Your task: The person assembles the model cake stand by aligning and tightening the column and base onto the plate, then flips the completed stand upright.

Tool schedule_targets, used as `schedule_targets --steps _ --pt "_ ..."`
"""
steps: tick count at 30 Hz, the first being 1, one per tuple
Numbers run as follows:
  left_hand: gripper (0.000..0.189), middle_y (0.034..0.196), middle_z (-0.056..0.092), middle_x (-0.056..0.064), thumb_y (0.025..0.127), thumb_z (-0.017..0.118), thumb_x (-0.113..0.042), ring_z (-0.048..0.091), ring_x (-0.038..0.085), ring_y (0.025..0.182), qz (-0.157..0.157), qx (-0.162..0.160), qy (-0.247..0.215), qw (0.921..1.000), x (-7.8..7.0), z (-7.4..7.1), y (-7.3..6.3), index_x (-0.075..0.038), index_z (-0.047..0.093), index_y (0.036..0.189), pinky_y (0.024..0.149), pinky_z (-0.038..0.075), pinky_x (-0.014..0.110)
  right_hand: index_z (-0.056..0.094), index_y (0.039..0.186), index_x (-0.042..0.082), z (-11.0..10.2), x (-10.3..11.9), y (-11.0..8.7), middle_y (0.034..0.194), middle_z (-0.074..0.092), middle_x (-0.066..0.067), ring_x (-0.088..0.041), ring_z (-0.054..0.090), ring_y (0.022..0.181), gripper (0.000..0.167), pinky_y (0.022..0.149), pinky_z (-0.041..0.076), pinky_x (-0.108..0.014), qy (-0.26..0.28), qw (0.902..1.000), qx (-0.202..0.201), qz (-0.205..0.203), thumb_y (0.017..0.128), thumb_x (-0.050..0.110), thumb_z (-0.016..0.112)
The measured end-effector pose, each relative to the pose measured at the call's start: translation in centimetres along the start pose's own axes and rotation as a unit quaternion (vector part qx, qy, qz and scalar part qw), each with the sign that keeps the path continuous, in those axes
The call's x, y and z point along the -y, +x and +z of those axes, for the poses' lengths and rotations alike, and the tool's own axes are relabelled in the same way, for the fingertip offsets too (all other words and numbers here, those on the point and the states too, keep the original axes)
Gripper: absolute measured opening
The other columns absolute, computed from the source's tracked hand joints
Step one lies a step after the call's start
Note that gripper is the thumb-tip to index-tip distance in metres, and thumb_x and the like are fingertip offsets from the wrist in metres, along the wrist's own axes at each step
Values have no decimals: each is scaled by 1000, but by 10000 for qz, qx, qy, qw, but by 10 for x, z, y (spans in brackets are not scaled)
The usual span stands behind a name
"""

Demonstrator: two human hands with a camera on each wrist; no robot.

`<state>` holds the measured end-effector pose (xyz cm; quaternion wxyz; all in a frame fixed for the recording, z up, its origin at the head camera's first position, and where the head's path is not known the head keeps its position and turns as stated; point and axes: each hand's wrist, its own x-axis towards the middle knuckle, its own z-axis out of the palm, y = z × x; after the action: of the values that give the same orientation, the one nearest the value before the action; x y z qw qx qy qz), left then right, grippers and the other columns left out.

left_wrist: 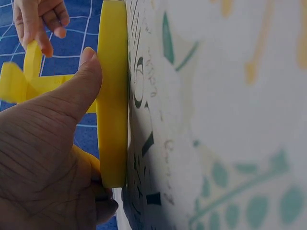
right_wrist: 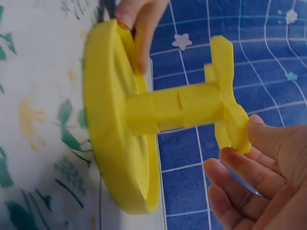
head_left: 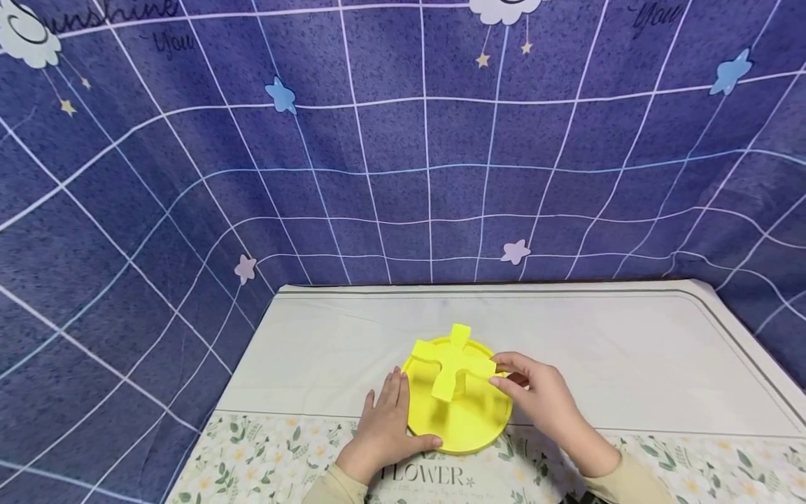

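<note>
A yellow stand has a round rimmed base, a short thick post and a four-armed cross top. It stands upright on the table. My left hand holds the base at its left and front edge, with the thumb against the rim and the fingers along the left side. My right hand pinches the tip of the cross's right arm between thumb and fingers; the right wrist view shows the thumb tip touching that arm. The post is mostly hidden from above by the cross.
A light cover lies over the table, plain white at the back and flower-printed at the front, where the word FLOWER shows. Blue curtains with grid lines, stars and clouds hang behind and at both sides.
</note>
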<state>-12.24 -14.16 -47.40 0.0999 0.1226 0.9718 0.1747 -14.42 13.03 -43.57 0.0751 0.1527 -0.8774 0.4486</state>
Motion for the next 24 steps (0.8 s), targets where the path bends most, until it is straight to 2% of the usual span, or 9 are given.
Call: schedule_targets --steps 4,9,12,19,24 --pt "125 160 8 24 74 62 -77 11 35 147 2 -43 53 10000 1 0 0 7 15 153 113 12 63 70 109 16 7 6 -7 94 72 4 -8 65 73 28 65 53 -25 -304 9993 -141 -170 83 21 79" --pt "124 160 8 24 74 62 -76 11 36 147 -1 -68 34 10000 -1 -1 -1 7 15 153 113 12 63 71 103 15 17 13 -13 91 72 4 -5 65 69 30 60 52 -23 -528 9967 -319 -517 77 23 83" --pt "123 160 9 24 74 63 -75 12 36 147 16 -113 53 9999 -1 -1 -1 8 16 152 113 12 63 72 103 15 22 17 -14 91 72 4 0 62 67 33 58 50 -22 -645 9955 -381 -584 75 27 84" --pt "123 160 9 24 74 63 -76 12 35 147 9 -105 161 9998 -1 0 -1 7 16 152 113 13 62 73 104 17 25 20 -15 91 72 6 1 61 67 36 57 48 -20 -792 9940 -437 -618 75 33 84" --pt "124 160 8 23 74 61 -78 11 35 147 -18 -39 119 9999 -1 0 0 6 15 153 113 12 62 73 102 13 15 17 -8 91 73 3 -1 61 64 29 56 49 -21 -707 9922 -758 -695 79 28 82"
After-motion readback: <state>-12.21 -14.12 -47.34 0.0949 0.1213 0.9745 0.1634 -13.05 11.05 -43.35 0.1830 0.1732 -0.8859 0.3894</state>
